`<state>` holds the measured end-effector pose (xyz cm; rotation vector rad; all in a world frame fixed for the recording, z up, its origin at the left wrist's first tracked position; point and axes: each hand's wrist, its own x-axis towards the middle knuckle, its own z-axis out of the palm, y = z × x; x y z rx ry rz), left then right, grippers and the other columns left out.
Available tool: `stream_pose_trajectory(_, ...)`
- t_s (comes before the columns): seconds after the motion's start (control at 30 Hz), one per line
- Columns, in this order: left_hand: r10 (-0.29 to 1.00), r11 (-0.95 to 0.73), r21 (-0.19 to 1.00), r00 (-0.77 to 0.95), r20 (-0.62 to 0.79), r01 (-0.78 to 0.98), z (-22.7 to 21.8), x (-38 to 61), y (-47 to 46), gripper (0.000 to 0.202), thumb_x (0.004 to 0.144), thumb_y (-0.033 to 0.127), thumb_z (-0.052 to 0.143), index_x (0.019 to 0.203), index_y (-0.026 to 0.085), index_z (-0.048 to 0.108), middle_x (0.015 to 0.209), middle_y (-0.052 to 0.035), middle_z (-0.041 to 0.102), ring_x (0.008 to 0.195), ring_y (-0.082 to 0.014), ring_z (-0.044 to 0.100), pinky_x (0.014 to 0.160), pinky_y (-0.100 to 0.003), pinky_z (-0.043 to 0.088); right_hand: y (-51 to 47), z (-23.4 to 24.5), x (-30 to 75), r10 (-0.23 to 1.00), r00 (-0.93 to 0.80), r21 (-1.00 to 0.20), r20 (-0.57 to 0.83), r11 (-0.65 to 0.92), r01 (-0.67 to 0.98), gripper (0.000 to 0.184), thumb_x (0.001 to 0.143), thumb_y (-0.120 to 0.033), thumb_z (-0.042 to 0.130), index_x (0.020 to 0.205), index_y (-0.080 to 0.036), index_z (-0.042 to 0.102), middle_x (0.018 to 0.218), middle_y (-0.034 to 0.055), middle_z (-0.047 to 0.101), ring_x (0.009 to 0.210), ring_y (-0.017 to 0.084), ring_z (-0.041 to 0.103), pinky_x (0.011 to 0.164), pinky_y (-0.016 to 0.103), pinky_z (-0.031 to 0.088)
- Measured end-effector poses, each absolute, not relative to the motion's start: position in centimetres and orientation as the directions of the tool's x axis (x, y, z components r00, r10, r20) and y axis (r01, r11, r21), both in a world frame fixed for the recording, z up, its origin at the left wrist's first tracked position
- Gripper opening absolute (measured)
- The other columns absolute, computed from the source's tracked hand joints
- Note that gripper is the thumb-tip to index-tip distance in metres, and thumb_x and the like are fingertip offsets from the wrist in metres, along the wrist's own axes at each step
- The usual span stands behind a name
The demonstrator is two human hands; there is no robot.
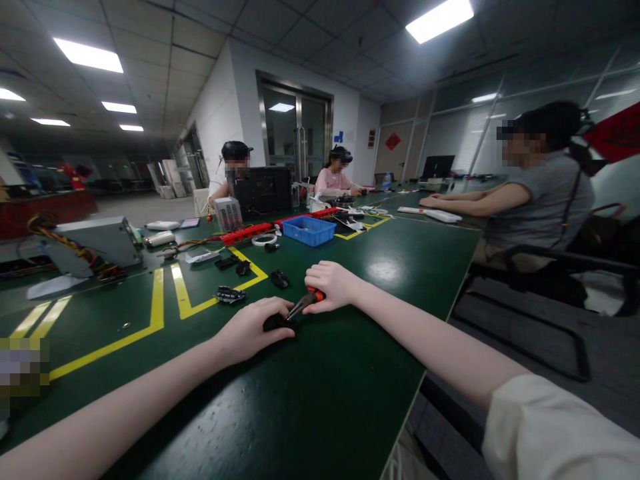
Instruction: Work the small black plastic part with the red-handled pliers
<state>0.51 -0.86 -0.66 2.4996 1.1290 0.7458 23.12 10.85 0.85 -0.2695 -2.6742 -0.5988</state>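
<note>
My left hand (pixel 253 328) is closed over a small black part (pixel 278 324) that rests on the green table (pixel 320 387). In my right hand (pixel 330 285) I grip red-handled pliers (pixel 306 302), whose jaws point down-left and meet the black part at my left fingertips. Several more small black parts (pixel 229 294) lie just beyond my hands, near yellow tape lines (pixel 157 300).
A blue bin (pixel 309 230), a red bar (pixel 246 233), a tape ring (pixel 264 240) and cables sit mid-table. A grey metal case (pixel 95 243) with wires stands left. A person (pixel 537 183) sits at right; two others work at the far end. The table edge runs close on my right.
</note>
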Motion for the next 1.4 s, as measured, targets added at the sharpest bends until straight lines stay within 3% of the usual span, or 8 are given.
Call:
stream_pose_trajectory(0.43, 0.769, -0.638, 0.436, 0.491, 0.410, 0.635, -1.1, 0.1, -0.2, 0.013, 0.084, 0.030, 0.060, 0.092, 0.020, 0.063, 0.116, -0.0077, 0.059, 0.109, -0.0243, 0.054, 0.096, -0.042, 0.043, 11.0, 0.3, 22.9, 0.183, -0.905, 0.326, 0.385, 0.890, 0.318, 0.052, 0.080, -0.067, 0.049, 0.070, -0.016, 0.053, 0.071, 0.0027, 0.054, 0.067, 0.015, 0.049, 0.063, 0.027, 0.029)
stream_pose_trajectory(0.87, 0.791, -0.599, 0.433, 0.412, 0.452, 0.673, -1.6, -0.4, 0.6, 0.019, 0.080, 0.033, 0.065, 0.094, 0.020, 0.063, 0.102, -0.0067, 0.063, 0.097, -0.0235, 0.058, 0.090, -0.041, 0.045, 10.8, -0.2, 22.9, 0.287, -0.850, 0.326, 0.443, 0.831, 0.450, 0.058, 0.080, -0.072, 0.046, 0.073, -0.015, 0.055, 0.077, 0.0055, 0.057, 0.069, 0.017, 0.049, 0.063, 0.028, 0.026)
stream_pose_trajectory(1.0, 0.788, -0.603, 0.427, 0.419, 0.451, 0.673, -1.5, -0.3, 0.5, 0.017, 0.080, 0.029, 0.065, 0.094, 0.019, 0.064, 0.102, -0.0064, 0.063, 0.097, -0.0235, 0.057, 0.090, -0.040, 0.044, 10.7, -0.1, 22.9, 0.285, -0.851, 0.328, 0.441, 0.832, 0.448, 0.056, 0.079, -0.071, 0.047, 0.073, -0.016, 0.055, 0.076, 0.0050, 0.057, 0.069, 0.016, 0.049, 0.063, 0.028, 0.026)
stream_pose_trajectory(1.4, 0.804, -0.587, 0.462, 0.412, 0.429, 0.665, -1.3, -0.2, 0.5, 0.022, 0.079, 0.037, 0.067, 0.092, 0.019, 0.065, 0.095, -0.0054, 0.064, 0.090, -0.0222, 0.059, 0.082, -0.036, 0.047, 11.1, 0.5, 22.9, 0.244, -0.877, 0.333, 0.414, 0.856, 0.396, 0.058, 0.081, -0.071, 0.045, 0.072, -0.015, 0.055, 0.074, 0.0052, 0.056, 0.068, 0.016, 0.049, 0.063, 0.027, 0.026)
